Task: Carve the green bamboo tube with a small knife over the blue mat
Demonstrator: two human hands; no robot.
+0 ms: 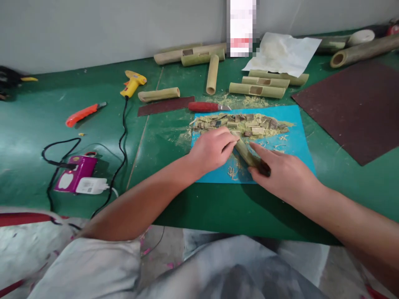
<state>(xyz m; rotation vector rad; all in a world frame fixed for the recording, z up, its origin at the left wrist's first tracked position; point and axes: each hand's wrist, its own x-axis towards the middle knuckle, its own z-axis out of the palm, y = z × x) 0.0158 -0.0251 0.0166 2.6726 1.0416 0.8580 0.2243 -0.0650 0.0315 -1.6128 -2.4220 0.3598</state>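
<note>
A bamboo tube (245, 151) lies slantwise over the blue mat (299, 141), between my two hands. My left hand (213, 149) is closed at its far end, fingertips pinched together there; whether they also hold a small piece is hidden. With thumb and forefinger along its sides, my right hand (277, 166) grips the near end, which looks dark. Bamboo chips and shavings (246, 123) are heaped just beyond my hands on the mat. A red-handled knife (204, 106) rests past the mat's far edge, touched by neither hand.
Several cut bamboo tubes (257, 90) lie at the back, near a white paper sheet (280, 54). A brown sheet (352, 112) is at right. On the left are a yellow glue gun (134, 83), an orange box cutter (82, 115) and a purple power strip (76, 172) with black cords.
</note>
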